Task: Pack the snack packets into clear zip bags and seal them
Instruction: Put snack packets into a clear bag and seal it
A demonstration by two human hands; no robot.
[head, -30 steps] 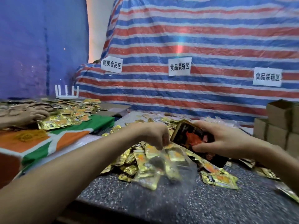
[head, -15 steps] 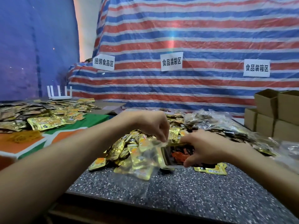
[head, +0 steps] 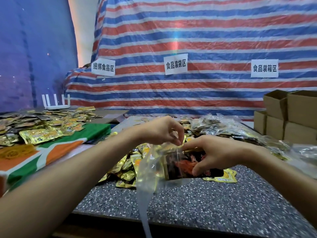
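At the centre of the frame, a person is loading a clear zip bag (head: 148, 163) over a speckled tabletop (head: 205, 206). The left hand (head: 161, 133) is pinching the upper lip of the bag's mouth, its grip clamped on the thin film, while the rest of the bag is sagging towards the lower centre of the frame. The right hand (head: 218, 152), just right of centre, is holding a stack of dark red-and-black snack packets (head: 181, 166), fingers and thumb clamped round it, and is feeding its leading end into the open mouth. A heap of gold packets (head: 126, 169) is lying just behind the bag, and filled bags (head: 214, 125) are piling up at centre right, beside cardboard boxes (head: 295, 114) at the right edge. The filling step appears to be under way, with the stack only partly inside. The next move will likely call for pushing the packets fully past the zip line, freeing the right hand, then pressing the seal along its whole length; the limp film could fold under the stack and block entry.
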